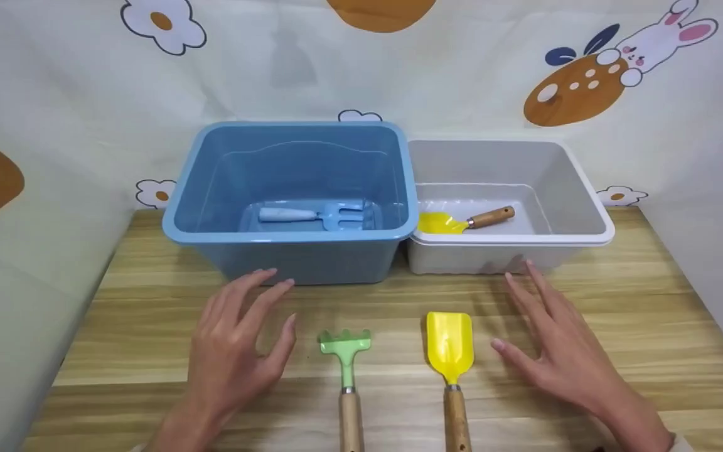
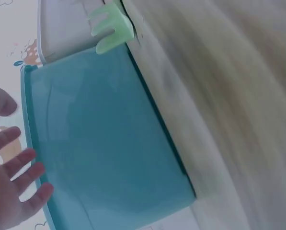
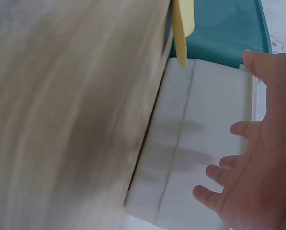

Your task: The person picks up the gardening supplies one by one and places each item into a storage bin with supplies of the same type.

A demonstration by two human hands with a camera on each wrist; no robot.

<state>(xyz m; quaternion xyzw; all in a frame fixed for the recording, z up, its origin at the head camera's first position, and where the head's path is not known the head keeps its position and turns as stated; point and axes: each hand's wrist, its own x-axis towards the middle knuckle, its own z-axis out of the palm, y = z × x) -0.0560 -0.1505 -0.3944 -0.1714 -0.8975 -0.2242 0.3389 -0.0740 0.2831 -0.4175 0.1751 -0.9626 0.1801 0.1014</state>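
My left hand [image 1: 231, 342], fingers spread and holding nothing, hovers in front of the blue bin, left of a green hand rake [image 1: 346, 351] with a wooden handle. To the right, my right hand [image 1: 559, 348] is spread and bare too, beside a yellow hand shovel [image 1: 450, 345] with a wooden handle. Both tools lie on the table, heads toward the bins, handle ends at the bottom of the head view. In the left wrist view the rake head [image 2: 113, 28] shows near the blue bin; in the right wrist view the shovel's yellow blade [image 3: 182, 28] shows above the white bin.
A blue bin [image 1: 299, 237] stands at the back left with a light blue hand fork [image 1: 336, 215] inside. Against it on the right is a white bin [image 1: 512, 239] holding another yellow shovel [image 1: 490, 217]. Behind hangs a patterned cloth [image 1: 462, 75]; the table [image 1: 148, 351] is wood-grained.
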